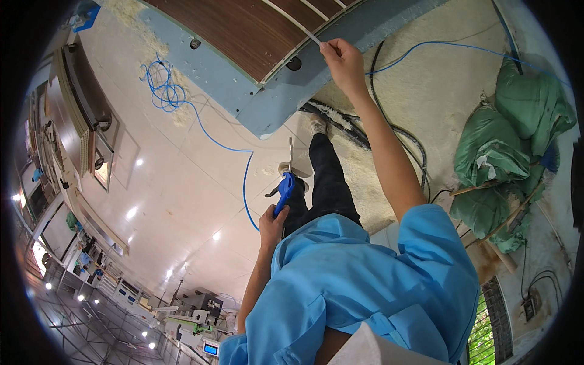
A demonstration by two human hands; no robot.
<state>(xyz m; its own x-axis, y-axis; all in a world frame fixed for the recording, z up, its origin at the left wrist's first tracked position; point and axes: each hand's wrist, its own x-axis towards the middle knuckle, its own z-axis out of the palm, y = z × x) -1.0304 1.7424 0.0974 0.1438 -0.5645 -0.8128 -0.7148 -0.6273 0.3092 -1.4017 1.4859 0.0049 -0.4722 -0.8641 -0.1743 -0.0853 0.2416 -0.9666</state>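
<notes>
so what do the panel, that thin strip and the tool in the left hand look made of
Panel: looks like wood or wood-look laminate, dark brown grain with a smooth matt face, on a grey-blue machine bed.
Thin strip: pale and flexible, likely plastic or veneer edging, pinched by the right hand.
Air gun in the left hand: glossy blue plastic body with a bare metal nozzle.
</notes>
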